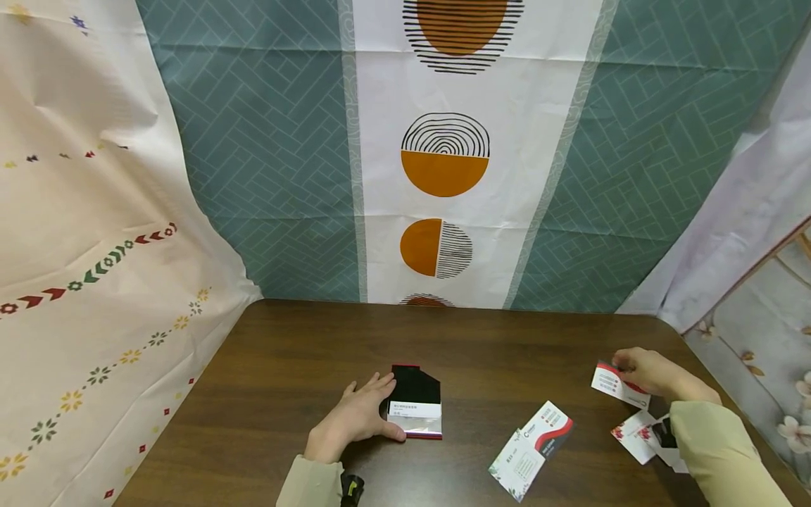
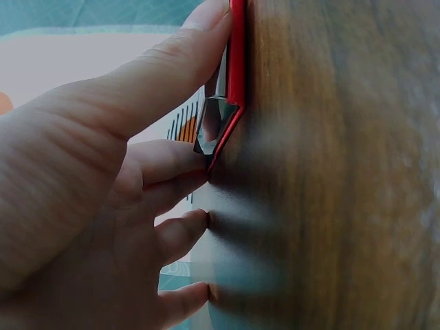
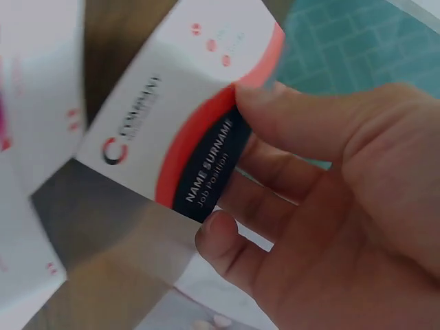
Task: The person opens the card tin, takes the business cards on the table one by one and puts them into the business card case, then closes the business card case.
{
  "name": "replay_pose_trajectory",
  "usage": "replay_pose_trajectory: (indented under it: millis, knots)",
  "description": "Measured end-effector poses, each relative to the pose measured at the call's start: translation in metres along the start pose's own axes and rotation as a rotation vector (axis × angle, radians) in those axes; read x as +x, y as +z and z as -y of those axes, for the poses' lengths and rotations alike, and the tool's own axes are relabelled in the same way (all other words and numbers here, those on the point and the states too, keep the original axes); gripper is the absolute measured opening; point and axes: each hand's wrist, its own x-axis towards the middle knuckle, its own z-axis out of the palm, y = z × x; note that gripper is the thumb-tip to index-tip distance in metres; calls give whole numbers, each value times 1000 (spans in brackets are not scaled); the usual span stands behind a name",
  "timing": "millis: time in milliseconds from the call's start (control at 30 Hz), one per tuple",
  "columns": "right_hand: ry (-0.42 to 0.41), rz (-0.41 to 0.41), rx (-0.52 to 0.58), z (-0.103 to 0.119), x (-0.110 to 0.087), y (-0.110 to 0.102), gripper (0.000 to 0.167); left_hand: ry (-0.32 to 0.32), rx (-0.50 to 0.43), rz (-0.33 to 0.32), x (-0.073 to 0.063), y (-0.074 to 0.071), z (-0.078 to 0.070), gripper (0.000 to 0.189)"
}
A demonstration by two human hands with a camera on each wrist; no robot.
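Observation:
My right hand (image 1: 655, 373) pinches a business card (image 3: 199, 103) between thumb and fingers, above the table's right side. This card is white with a red curve and a dark corner that reads "NAME SURNAME". Below that hand lie several loose white cards (image 1: 632, 435), partly hidden by the sleeve. Toward the middle, my left hand (image 1: 357, 415) rests against the left side of a flat black and red card holder (image 1: 415, 387) with a clear pocket. Its thumb touches the holder's front edge, and its other fingers spread along the side, some with tips on the table.
Between the hands, two overlapping cards (image 1: 522, 465) lie on the brown wooden table (image 1: 304, 352), one floral and one with a red curve. A patterned curtain (image 1: 443, 211) hangs behind the table, with cloths at both sides. A dark band circles the left wrist.

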Motion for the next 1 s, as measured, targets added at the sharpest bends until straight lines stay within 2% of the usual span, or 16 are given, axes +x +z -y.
replay_pose_trajectory:
  millis: [167,333,600,867,1000]
  knots:
    - [-39,-39,-28,8,3,-9,11,-2,-2,3,0,0,1,97]
    - [-68,-95,-13,27,9,-12,11,-7,1,5,0,-1,0,97]
    - [-52,-180,102,63,18,-9,12,-6,-4,9,0,-1,-2,96]
    - [-56,-209,228,92,33,-3,15,-3,-8,-1,0,-1,0,96]
    - [-65,-213,325,108,43,1,16,1,-11,-4,0,-2,0,96]
